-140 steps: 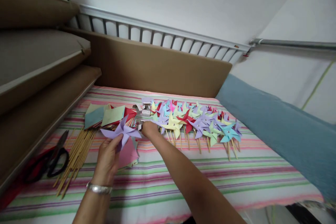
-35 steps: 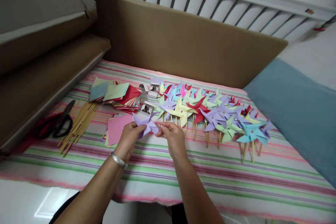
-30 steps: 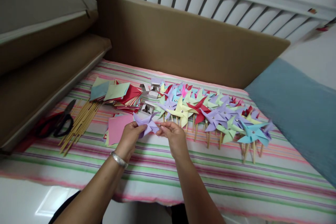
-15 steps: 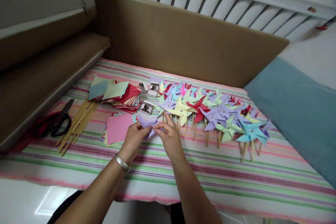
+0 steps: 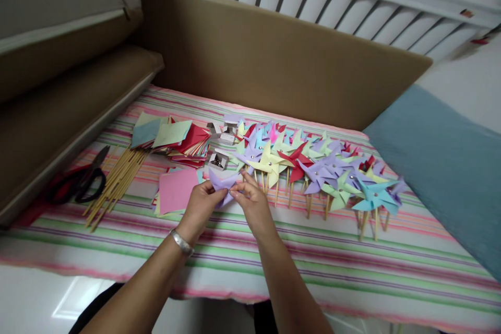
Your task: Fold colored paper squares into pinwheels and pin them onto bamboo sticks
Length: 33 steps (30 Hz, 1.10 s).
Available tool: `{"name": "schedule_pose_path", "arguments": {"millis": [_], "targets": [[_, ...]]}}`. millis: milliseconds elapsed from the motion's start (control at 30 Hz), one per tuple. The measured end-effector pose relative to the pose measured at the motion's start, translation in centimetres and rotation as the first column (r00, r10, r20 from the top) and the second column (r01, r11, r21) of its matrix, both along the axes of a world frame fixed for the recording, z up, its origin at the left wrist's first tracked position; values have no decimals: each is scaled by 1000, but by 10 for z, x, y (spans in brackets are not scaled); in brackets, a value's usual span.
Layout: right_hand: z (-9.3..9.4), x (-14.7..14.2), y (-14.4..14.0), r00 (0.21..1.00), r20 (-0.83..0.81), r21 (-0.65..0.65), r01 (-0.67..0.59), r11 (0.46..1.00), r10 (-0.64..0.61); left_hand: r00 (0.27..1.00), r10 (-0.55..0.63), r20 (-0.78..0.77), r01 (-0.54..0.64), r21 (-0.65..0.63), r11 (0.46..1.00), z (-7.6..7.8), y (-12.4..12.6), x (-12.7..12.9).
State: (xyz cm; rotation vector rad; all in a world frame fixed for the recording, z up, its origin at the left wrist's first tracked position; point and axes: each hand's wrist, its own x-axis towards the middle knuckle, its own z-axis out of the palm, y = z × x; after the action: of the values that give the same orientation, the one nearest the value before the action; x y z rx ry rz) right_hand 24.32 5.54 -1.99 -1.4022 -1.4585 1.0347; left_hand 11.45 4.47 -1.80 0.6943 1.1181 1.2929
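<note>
Status: both hands work one lilac paper pinwheel head (image 5: 222, 183), held just above the striped cloth (image 5: 313, 266), near the front of the piles. Left hand (image 5: 200, 206) pinches its left side, fingers closed on the paper. Right hand (image 5: 250, 203) pinches the centre/right edge, fingertips closed; can't tell whether a pin sits between them, too small. No stick on this piece as far as I can see.

Done so far, judging by layout: a big batch of finished pinwheels on sticks (image 5: 313, 172) lies in overlapping rows to the right, mixed colours, metal pins visible at some centres.

Left to do, as I read it: a sizeable stack of uncut coloured paper squares (image 5: 172, 138), a pink sheet (image 5: 176, 190) on a small pile just beside the left hand, and a bundle of bare wooden sticks (image 5: 117, 182). Small pin boxes (image 5: 218, 159) sit between squares and finished batch. Scissors (image 5: 80, 182) rest at far left, untouched.

Estimate: well past halfway on output, stock remains.
</note>
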Motion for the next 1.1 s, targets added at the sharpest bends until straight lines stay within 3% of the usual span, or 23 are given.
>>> {"name": "schedule_pose_path", "arguments": {"millis": [267,733,867,1100], "targets": [[-2,1,0,999,8,80,-38,996,37,999,5,-37,-4,4,1000,1,0,1],[1,3,2,999,-39,-21,-13,1000,13,995,-60,-75,63,44,997,-1,0,-2],[0,3,2,995,-95,-8,-36,999,35,993,-77,-90,83,67,994,0,0,-2],[-1,2,0,967,-256,-95,-29,995,3,991,-114,-76,118,58,991,-2,0,-4]]}}
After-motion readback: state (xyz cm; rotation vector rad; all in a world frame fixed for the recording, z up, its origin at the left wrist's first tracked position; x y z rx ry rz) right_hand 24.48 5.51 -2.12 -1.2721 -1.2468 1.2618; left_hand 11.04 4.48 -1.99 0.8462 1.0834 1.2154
